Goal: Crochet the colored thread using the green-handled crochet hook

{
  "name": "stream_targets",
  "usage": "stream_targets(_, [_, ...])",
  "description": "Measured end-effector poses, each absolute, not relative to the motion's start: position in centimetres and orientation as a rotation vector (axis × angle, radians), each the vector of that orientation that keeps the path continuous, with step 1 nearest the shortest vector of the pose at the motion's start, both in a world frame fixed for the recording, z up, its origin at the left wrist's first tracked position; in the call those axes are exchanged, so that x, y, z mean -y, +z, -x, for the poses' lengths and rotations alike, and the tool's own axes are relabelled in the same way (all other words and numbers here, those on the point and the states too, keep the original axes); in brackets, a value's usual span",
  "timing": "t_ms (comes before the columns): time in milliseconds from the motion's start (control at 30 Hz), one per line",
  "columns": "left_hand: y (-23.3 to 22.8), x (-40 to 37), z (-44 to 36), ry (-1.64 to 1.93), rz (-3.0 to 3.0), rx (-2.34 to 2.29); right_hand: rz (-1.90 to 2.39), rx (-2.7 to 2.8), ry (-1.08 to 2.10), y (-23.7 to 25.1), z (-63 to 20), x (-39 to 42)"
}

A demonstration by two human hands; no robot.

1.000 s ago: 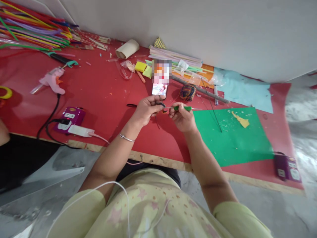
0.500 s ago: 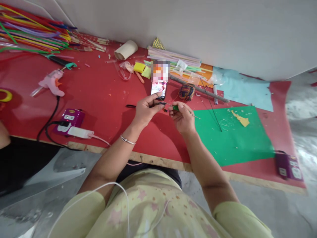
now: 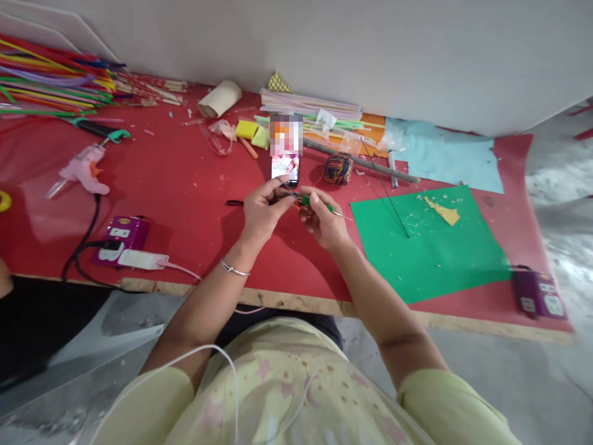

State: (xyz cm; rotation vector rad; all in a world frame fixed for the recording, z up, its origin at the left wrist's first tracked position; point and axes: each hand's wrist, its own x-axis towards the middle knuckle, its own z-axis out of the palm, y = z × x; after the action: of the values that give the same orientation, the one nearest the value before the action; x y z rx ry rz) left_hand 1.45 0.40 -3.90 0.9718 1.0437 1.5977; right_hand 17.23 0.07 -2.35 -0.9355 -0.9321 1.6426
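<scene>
**Green-handled tool (image 3: 306, 201) near small dark piece (image 3: 290, 194), above red surface (image 3: 194, 216)**

Grips the tool, smooth-handled with a thin bright shaft jutting right, in the curled fingers of the right hand (image 3: 319, 213). Pinches the piece, stringy and partly hidden, between thumb and fingers of the left hand (image 3: 264, 207). Cannot tell contact from gap at the tool's tip: too small.

Underneath, smooth red covering with a rough, wood-like near edge. On the far side, a plain pale wall (image 3: 370, 55); at near right, a grey floor (image 3: 509, 364).

Just beyond the left hand, crowding its fingertips, a flat glossy phone (image 3: 285, 165). Beyond the right hand, a round, multicoloured yarn ball (image 3: 337, 169), with a knobbly stick (image 3: 384, 168) slanting past. To the right, a flat green sheet (image 3: 430, 259) bearing pale crumbs and a jagged yellow scrap (image 3: 447, 214); farther, a creased light-blue sheet (image 3: 456, 157). Along the far side, slim pale straws (image 3: 310, 102) and a hollow cardboard tube (image 3: 222, 99). To the left, a pink glue gun (image 3: 81, 170) and a boxy purple socket block (image 3: 123, 232).
</scene>
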Motion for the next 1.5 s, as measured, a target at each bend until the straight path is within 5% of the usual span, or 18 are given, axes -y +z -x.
stream_targets(667, [-1.7,-0.1,-0.8,1.46,-0.335,-0.895,0.99,0.925,1.51,-4.3,-16.8,-1.0])
stream_targets(1033, [-2.7,-0.2,-1.1,1.433,-0.329,-0.859,0.888,0.812,1.73,-5.7,-16.3,-1.3])
stream_targets(1500, [-1.9,-0.9,0.5,1.615,-0.324,-0.816,1.495,1.564,0.354,-4.7,-12.3,-6.7])
